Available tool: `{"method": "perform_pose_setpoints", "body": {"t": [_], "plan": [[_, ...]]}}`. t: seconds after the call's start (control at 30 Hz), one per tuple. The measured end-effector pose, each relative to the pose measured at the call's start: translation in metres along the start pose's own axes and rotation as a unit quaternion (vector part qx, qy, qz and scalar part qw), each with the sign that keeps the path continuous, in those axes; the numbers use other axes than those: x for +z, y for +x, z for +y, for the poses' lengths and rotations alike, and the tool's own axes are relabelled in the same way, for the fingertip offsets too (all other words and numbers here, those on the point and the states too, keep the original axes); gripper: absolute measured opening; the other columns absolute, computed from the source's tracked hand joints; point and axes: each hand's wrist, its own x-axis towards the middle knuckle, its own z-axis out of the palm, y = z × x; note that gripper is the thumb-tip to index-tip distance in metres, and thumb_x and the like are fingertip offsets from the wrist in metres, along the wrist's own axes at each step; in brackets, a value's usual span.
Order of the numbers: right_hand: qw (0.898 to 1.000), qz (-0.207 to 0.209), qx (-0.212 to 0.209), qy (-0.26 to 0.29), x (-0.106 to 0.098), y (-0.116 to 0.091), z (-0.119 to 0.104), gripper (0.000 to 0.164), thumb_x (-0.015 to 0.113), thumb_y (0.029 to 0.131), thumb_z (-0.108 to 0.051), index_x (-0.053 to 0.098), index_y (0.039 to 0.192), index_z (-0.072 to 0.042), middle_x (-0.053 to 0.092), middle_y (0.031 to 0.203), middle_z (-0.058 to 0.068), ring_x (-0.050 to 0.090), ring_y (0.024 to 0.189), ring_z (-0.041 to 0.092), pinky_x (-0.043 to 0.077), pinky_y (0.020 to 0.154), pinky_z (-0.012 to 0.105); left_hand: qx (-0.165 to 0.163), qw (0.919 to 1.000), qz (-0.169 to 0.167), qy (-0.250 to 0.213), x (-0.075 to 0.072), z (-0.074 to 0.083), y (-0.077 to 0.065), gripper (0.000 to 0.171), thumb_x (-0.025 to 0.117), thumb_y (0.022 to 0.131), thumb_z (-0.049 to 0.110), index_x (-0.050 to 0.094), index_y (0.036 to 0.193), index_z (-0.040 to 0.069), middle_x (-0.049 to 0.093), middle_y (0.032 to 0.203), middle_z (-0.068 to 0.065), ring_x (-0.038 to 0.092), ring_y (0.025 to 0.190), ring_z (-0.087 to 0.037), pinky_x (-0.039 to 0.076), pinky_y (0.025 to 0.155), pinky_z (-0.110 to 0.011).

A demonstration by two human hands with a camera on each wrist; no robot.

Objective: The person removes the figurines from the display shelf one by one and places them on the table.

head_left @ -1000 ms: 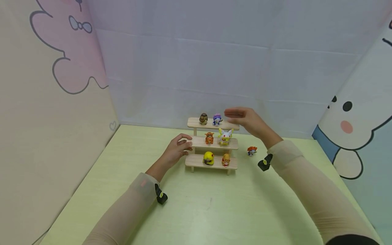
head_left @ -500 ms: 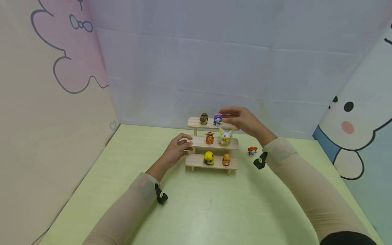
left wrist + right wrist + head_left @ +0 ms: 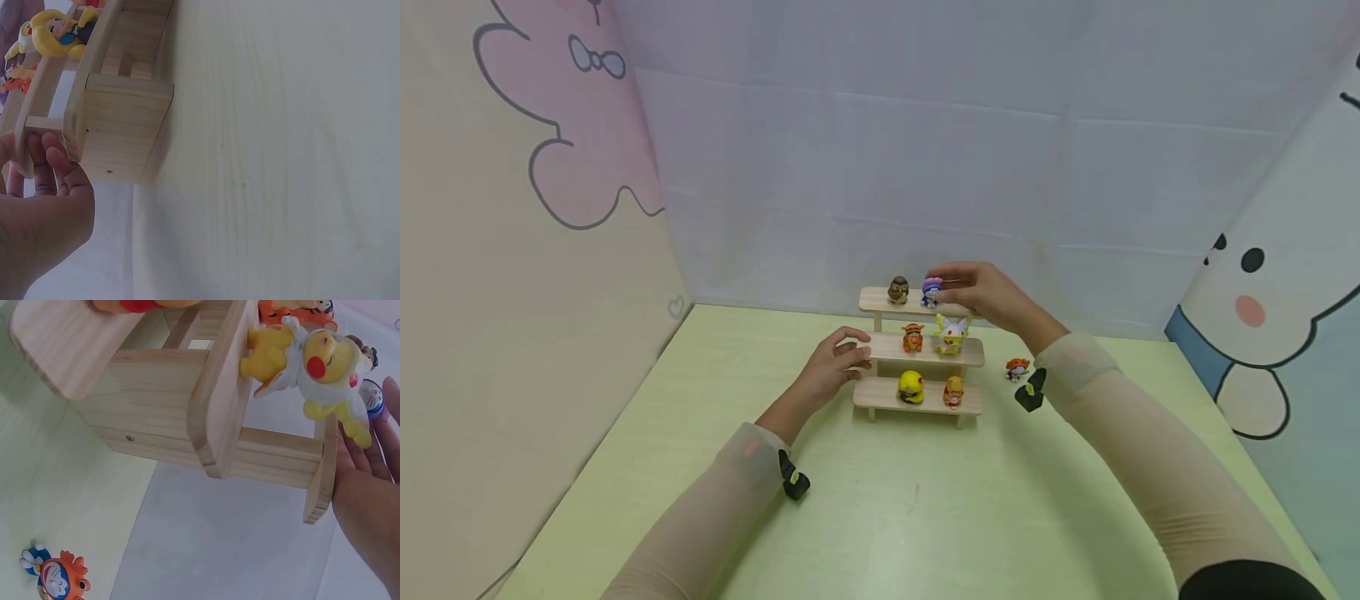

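A three-tier wooden shelf stand (image 3: 887, 394) stands on the table. My left hand (image 3: 829, 367) grips the left end of its middle board, the thumb on one side and fingers curled below, as the left wrist view also shows around the shelf stand (image 3: 122, 128). At the top board, my right hand (image 3: 988, 292) pinches a small figurine with a purple hat (image 3: 931, 292); in the right wrist view the fingers partly hide that figurine (image 3: 372, 399). Just left of it sits a brown owl figurine (image 3: 898, 290).
The middle board holds an orange tiger figurine (image 3: 913, 337) and a white-and-yellow figurine (image 3: 951, 335). Below are a yellow figurine (image 3: 911, 387) and a bear figurine (image 3: 953, 392). An orange-hatted figurine (image 3: 1017, 369) stands on the table (image 3: 880, 517) at the right. A pale backdrop (image 3: 850, 167) hangs behind.
My right hand has moved left along the top board to the purple-hatted figurine and closed its fingers around it. The left hand has stayed on the middle board.
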Motion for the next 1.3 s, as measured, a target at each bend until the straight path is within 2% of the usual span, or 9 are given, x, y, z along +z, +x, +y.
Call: {"method": "perform_pose_setpoints", "body": {"t": [0.17, 0.43, 0.67, 0.9, 1.3], "plan": [[1.000, -0.002, 0.005, 0.000, 0.0010, 0.0018, -0.0004, 0.051, 0.073, 0.099, -0.021, 0.057, 0.146, -0.011, 0.061, 0.143, 0.007, 0.058, 0.131, 0.026, 0.050, 0.106, 0.047, 0.000, 1.0000, 0.003, 0.000, 0.0005, 0.0005, -0.0004, 0.020, 0.063, 0.104, 0.013, 0.058, 0.123, 0.010, 0.059, 0.091, -0.001, 0.065, 0.089, -0.020, 0.049, 0.074, -0.033], [1.000, -0.002, 0.010, -0.006, 0.0011, 0.0033, -0.0016, 0.051, 0.072, 0.099, -0.021, 0.057, 0.146, -0.007, 0.062, 0.141, 0.011, 0.061, 0.127, 0.026, 0.055, 0.097, 0.040, 0.004, 0.9999, -0.001, -0.010, -0.0012, -0.0027, 0.0023, 0.018, 0.064, 0.103, 0.012, 0.058, 0.121, 0.012, 0.057, 0.092, -0.001, 0.064, 0.090, -0.020, 0.049, 0.072, -0.030], [1.000, 0.002, 0.015, -0.013, 0.0019, 0.0044, -0.0025, 0.050, 0.073, 0.099, -0.021, 0.058, 0.145, -0.007, 0.064, 0.139, 0.011, 0.062, 0.124, 0.026, 0.055, 0.097, 0.041, 0.004, 1.0000, -0.003, -0.008, -0.0013, -0.0029, 0.0026, 0.019, 0.066, 0.103, 0.013, 0.059, 0.121, 0.013, 0.056, 0.093, -0.002, 0.064, 0.091, -0.022, 0.049, 0.074, -0.032], [1.000, 0.005, 0.015, -0.022, 0.0026, 0.0030, -0.0055, 0.050, 0.073, 0.099, -0.022, 0.059, 0.144, -0.008, 0.065, 0.137, 0.010, 0.063, 0.121, 0.025, 0.057, 0.092, 0.038, 0.008, 0.9999, -0.004, -0.012, -0.0006, -0.0020, 0.0017, 0.019, 0.065, 0.103, 0.013, 0.058, 0.121, 0.012, 0.057, 0.092, -0.002, 0.065, 0.087, -0.018, 0.049, 0.072, -0.030], [1.000, 0.018, 0.012, -0.013, 0.0032, 0.0044, -0.0024, 0.047, 0.073, 0.099, -0.021, 0.061, 0.142, -0.008, 0.066, 0.135, 0.009, 0.065, 0.118, 0.026, 0.057, 0.092, 0.039, 0.007, 0.9999, -0.004, -0.008, -0.0020, -0.0029, 0.0025, 0.020, 0.065, 0.103, 0.014, 0.058, 0.122, 0.012, 0.057, 0.092, -0.001, 0.065, 0.088, -0.018, 0.049, 0.074, -0.031]]}}
